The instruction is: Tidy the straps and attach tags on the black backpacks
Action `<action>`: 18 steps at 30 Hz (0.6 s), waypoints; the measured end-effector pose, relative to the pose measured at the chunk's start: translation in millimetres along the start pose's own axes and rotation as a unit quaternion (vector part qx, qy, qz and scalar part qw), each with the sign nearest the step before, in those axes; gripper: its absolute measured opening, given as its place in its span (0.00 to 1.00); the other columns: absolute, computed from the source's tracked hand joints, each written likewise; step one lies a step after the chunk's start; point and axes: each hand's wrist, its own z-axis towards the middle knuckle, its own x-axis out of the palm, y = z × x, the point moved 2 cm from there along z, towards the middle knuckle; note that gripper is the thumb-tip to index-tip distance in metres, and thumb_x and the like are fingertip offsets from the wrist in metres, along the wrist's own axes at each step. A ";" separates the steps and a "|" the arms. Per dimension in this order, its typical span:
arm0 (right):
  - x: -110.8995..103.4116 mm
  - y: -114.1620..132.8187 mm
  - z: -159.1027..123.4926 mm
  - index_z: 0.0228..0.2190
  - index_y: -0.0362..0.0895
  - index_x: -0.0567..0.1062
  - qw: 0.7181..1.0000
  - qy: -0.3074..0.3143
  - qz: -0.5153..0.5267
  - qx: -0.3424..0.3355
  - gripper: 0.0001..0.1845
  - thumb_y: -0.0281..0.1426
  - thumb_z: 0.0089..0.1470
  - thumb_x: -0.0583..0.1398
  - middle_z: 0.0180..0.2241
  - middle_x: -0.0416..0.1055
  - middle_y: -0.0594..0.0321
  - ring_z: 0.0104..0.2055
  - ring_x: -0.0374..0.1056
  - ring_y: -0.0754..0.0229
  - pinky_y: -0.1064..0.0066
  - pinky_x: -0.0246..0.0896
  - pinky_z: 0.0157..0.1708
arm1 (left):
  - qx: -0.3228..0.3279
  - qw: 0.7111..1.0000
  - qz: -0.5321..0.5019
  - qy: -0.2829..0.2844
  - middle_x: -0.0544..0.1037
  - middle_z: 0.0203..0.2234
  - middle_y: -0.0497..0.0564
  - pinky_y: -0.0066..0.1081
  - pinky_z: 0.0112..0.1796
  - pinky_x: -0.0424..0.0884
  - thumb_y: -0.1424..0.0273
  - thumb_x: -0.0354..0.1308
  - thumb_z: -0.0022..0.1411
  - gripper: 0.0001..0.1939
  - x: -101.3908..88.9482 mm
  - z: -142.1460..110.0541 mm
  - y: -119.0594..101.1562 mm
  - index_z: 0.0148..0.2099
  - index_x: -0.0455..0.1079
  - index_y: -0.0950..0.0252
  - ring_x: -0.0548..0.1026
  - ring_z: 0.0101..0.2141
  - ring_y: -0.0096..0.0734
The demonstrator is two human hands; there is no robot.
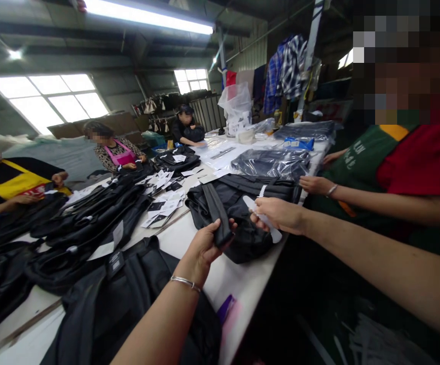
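The left hand (205, 246) is squeezing a long, flat black strap (217, 215) that is pointing up and away across the white table (239, 281). The right hand (279, 214) is pinching a thin white plastic strip (262, 219) over a soft black bag (243, 203).

Both arms reach forward; left hand (205, 246) and right hand (277, 215) curled closed.

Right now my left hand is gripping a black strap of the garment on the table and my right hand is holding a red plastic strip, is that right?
Not quite: the head view shows the plastic strip in your right hand is white, not red. Your left hand does grip the black strap of the garment on the table.
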 end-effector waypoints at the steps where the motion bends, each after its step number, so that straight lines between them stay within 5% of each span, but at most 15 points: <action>1: -2.8 -0.2 1.9 0.28 0.41 0.67 1.000 0.002 -0.003 -0.003 0.07 0.23 0.57 0.53 0.25 0.69 0.64 0.20 0.64 0.69 0.79 0.61 0.18 | -0.014 1.000 -0.004 0.000 0.79 0.33 0.60 0.32 0.28 0.78 0.74 0.49 0.67 0.12 -3.4 -1.3 -2.6 0.48 0.68 0.75 0.80 0.31 0.36; 9: 1.8 -8.5 26.0 0.28 0.41 0.73 0.994 0.035 -0.103 -0.017 0.08 0.33 0.55 0.63 0.17 0.67 0.67 0.15 0.64 0.67 0.78 0.60 0.14 | -0.019 0.998 0.027 -0.047 0.78 0.28 0.59 0.32 0.24 0.78 0.75 0.53 0.65 0.08 -22.9 -4.9 -7.8 0.44 0.67 0.75 0.78 0.24 0.35; 13: 3.0 -4.7 37.3 0.25 0.41 0.71 0.997 0.020 -0.073 -0.006 0.10 0.31 0.50 0.66 0.23 0.74 0.61 0.19 0.69 0.64 0.78 0.62 0.16 | -0.017 0.998 0.021 -0.065 0.78 0.28 0.59 0.30 0.23 0.78 0.75 0.54 0.65 0.07 -26.4 -7.0 -8.9 0.44 0.67 0.74 0.79 0.25 0.34; 18: -2.4 1.1 63.1 0.24 0.41 0.69 0.983 -0.132 -0.093 -0.082 0.08 0.26 0.52 0.63 0.17 0.65 0.68 0.17 0.60 0.71 0.82 0.56 0.15 | -0.024 0.997 0.006 -0.075 0.77 0.29 0.58 0.27 0.22 0.77 0.75 0.54 0.65 0.05 -32.2 -8.4 -12.4 0.43 0.67 0.72 0.79 0.26 0.34</action>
